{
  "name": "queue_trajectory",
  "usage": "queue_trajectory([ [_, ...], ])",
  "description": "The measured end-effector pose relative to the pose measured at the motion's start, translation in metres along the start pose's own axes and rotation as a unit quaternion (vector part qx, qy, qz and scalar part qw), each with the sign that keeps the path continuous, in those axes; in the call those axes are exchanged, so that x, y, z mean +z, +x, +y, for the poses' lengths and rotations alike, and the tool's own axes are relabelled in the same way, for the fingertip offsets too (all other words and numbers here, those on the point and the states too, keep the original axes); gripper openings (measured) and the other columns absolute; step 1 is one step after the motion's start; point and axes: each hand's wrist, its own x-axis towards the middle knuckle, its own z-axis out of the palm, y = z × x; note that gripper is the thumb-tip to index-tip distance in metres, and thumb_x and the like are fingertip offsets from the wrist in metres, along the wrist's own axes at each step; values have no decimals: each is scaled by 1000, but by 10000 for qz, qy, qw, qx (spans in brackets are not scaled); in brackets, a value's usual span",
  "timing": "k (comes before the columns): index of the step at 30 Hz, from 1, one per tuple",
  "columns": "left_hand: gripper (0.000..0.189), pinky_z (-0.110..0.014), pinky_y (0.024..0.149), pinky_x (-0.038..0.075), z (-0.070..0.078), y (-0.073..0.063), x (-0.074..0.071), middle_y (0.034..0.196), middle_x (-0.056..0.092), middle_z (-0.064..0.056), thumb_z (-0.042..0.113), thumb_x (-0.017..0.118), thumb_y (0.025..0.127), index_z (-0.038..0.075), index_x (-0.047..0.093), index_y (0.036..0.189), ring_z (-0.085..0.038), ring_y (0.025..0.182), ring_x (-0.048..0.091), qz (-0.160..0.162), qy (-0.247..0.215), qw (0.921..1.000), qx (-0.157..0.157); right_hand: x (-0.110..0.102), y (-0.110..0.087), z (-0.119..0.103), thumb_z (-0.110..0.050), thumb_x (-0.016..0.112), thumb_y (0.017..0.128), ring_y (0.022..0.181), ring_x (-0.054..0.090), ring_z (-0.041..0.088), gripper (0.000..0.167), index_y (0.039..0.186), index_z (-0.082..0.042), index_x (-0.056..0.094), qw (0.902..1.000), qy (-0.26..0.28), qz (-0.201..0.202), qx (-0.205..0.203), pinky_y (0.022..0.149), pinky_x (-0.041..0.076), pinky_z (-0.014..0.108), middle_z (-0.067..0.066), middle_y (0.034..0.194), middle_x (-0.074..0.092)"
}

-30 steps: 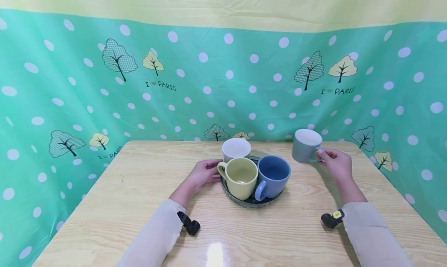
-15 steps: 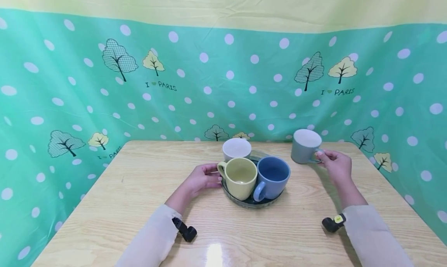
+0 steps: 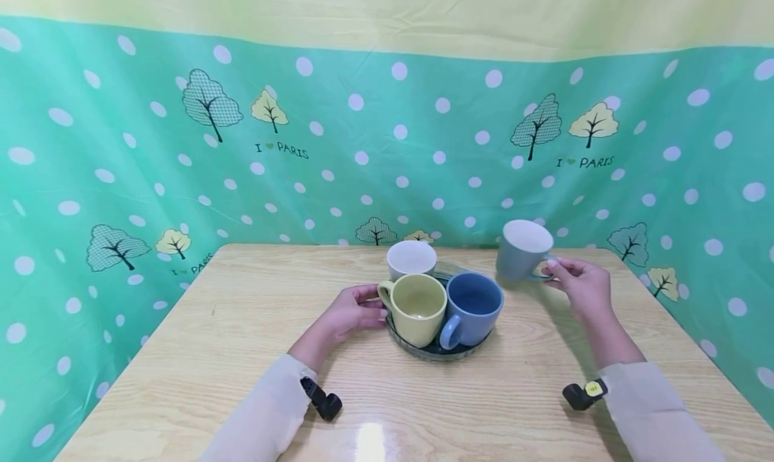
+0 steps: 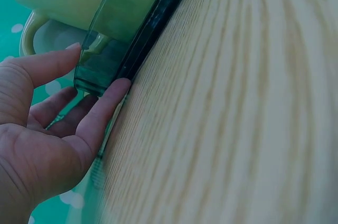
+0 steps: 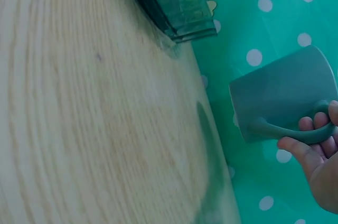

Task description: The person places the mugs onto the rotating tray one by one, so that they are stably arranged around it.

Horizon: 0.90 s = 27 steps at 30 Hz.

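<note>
A grey-green mug (image 3: 518, 255) with a white inside is held by its handle in my right hand (image 3: 580, 286). It hangs over the back right of the table, its shadow beneath it in the right wrist view. My left hand (image 3: 351, 311) rests at the left side of a round, dark green tray with a see-through wall (image 4: 100, 57), fingertips against that wall. In the tray stand a yellow mug (image 3: 416, 321), handle to the left, a blue mug (image 3: 480, 311), handle to the front, and behind them a mug with a white inside (image 3: 411, 259), partly hidden.
The wooden table (image 3: 242, 328) ends at the back against a green curtain (image 3: 338, 146) with dots and trees. Wrist cameras (image 3: 326, 403) are strapped to both sleeves. Light glares off the front of the table.
My right hand has raised the grey-green mug, which has shifted slightly left and now tilts. The left hand has slipped a little down the tray's side; the tray keeps its place.
</note>
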Motion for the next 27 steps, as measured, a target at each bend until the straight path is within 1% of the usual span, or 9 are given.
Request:
queue_trajectory([
  [3,63,-45,91,57,0,0,0,136,48,-25,-15,64,82,-8,41,140,-24,109,59,-12,-6,10000,-17,0,-1,-2,-12,69,91,79,70,6,9,97,-6,68,9999,108,-89,21,77,59,25,-4,83,71],
  [7,63,-45,91,57,0,0,1,136,48,-26,-15,64,82,-8,41,141,-25,110,58,-1,-25,10000,-47,1,-2,-5,-13,70,91,78,69,5,5,94,-9,70,9999,5,-171,-10,77,59,24,-6,82,71],
  [12,62,-44,91,57,0,1,2,136,49,-25,-16,62,83,-7,42,141,-25,109,58,35,-48,9999,-102,3,-3,-8,-12,69,91,77,70,6,8,96,-5,71,9995,-50,-296,-100,76,59,24,-7,81,71],
  [14,61,-44,91,57,0,1,2,136,49,-25,-15,62,84,-7,42,141,-25,109,58,36,-33,10000,-85,3,-4,-9,-12,69,91,77,70,6,8,96,-5,71,9994,-29,-337,-93,75,60,24,-7,81,71],
  [18,59,-45,90,57,0,2,2,136,48,-25,-15,60,86,-8,41,141,-25,109,58,34,-3,10000,-43,4,-5,-12,-13,69,92,78,70,7,9,97,-5,70,9989,-167,-429,-112,76,60,24,-7,83,72],
  [20,59,-45,90,57,0,2,2,137,48,-25,-15,59,86,-8,41,141,-25,110,58,34,10,10000,-27,6,-7,-14,-13,69,92,78,70,8,13,99,-3,69,9984,-220,-494,-141,76,60,24,-7,83,72],
  [22,59,-45,90,57,0,2,2,138,47,-26,-15,59,86,-8,40,142,-25,110,58,22,18,10000,-27,7,-8,-15,-12,68,92,78,70,8,20,105,3,67,9981,-196,-562,-159,76,60,24,-6,83,72],
  [27,60,-45,91,57,-1,3,2,139,46,-26,-16,59,86,-7,40,142,-26,111,58,19,-4,10000,-43,11,-11,-19,-10,69,91,79,70,8,22,106,6,67,9969,-57,-757,-226,76,60,25,-3,83,72],
])
